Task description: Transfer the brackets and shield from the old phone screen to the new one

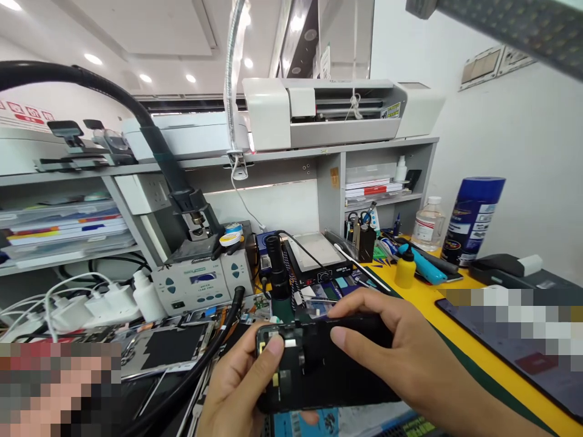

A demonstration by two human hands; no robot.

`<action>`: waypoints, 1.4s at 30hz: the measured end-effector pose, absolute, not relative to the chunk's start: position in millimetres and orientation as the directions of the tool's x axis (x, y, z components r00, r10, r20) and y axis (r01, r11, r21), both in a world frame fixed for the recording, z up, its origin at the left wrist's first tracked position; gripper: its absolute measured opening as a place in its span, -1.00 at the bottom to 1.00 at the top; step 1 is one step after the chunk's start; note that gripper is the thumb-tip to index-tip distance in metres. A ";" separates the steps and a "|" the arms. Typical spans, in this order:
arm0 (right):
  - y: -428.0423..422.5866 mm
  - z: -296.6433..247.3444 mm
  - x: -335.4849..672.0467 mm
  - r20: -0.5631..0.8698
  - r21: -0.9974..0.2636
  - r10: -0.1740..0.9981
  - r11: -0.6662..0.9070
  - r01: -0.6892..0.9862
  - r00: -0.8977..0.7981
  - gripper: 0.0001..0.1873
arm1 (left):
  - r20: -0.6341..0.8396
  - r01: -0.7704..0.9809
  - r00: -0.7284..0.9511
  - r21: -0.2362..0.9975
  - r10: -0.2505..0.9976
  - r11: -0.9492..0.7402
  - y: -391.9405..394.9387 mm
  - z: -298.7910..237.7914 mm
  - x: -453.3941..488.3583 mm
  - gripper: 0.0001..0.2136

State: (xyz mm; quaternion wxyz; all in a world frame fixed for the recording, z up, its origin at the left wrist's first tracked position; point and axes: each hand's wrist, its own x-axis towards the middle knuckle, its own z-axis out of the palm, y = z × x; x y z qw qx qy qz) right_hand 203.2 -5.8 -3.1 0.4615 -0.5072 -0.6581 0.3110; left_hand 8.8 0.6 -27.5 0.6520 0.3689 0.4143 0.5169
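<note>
Both hands grip an opened black smartphone (337, 370), its inside facing me, with small metal and gold-coloured parts at its left end. My left hand (241, 382) holds that left end, thumb on the face and fingers behind. My right hand (396, 352) wraps over the upper edge toward the right end, thumb lying on the black inner surface and index finger along the rim. The right hand's other fingers are mostly hidden. Below the phone, blue printed packaging (323, 420) shows on the bench.
A grey soldering or hot-air station (200, 282) stands left of centre, its black hose (218, 346) crossing the bench. Disassembled phone parts (168, 349) lie left. A blue spray can (471, 224), clear bottle (427, 227), yellow bottle (405, 270) and large dark tablet-like screen (505, 358) are right.
</note>
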 end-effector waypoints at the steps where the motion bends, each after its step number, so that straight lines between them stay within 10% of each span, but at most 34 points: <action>1: -5.7 -4.1 203.1 0.292 -0.878 0.955 0.291 0.380 -0.055 -0.82 | -0.167 -0.368 0.118 0.908 0.979 0.199 0.6 -27.8 8.8 -0.63; 25: 14.4 -7.7 206.1 0.241 -0.885 0.927 0.331 0.328 -0.287 -0.77 | -0.095 -0.100 0.377 0.985 0.921 0.142 25.1 -36.1 -5.5 -0.78; 30: 31.2 -16.4 211.3 0.315 -0.900 0.930 0.356 0.252 -0.188 -0.53 | -0.001 -0.256 0.159 0.966 0.987 0.042 34.1 -9.5 -29.5 -0.86; 42: 44.2 -22.4 186.9 0.459 -0.564 0.874 0.425 0.708 -0.159 -0.77 | 0.157 -0.423 -0.351 0.853 0.923 -0.306 21.1 -19.8 -81.5 -0.84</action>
